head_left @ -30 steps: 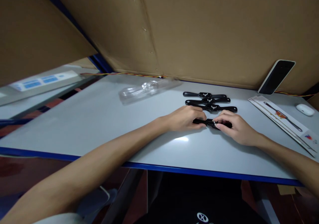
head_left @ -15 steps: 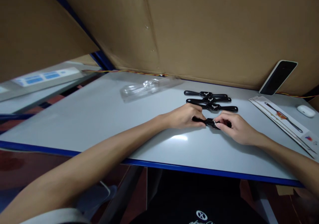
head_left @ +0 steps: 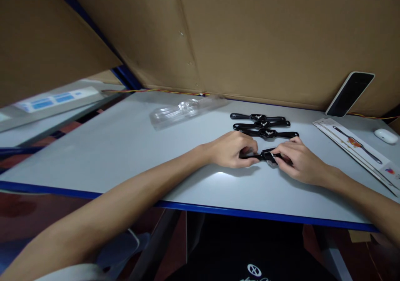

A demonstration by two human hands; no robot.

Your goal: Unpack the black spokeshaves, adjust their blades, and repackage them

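As both bare hands meet right of the frame's center in the head camera's view, a black tool (head_left: 266,153) lies between them, low over a pale gray table (head_left: 125,151). The left hand (head_left: 233,149) pinches the tool's left handle between thumb and fingers. The right hand (head_left: 300,160) closes thumb and forefinger on a small silvery part (head_left: 273,156) at the tool's middle, its other fingers covering the right handle. Just above the hands, three similar tools (head_left: 269,134) lie in close rows; whether they touch cannot be told. Clear plastic packaging (head_left: 187,109) rests at upper center-left. Toward the right edge, a phone (head_left: 350,94) leans against a brown panel (head_left: 265,39), above printed cards (head_left: 359,145) and a white case (head_left: 386,136).
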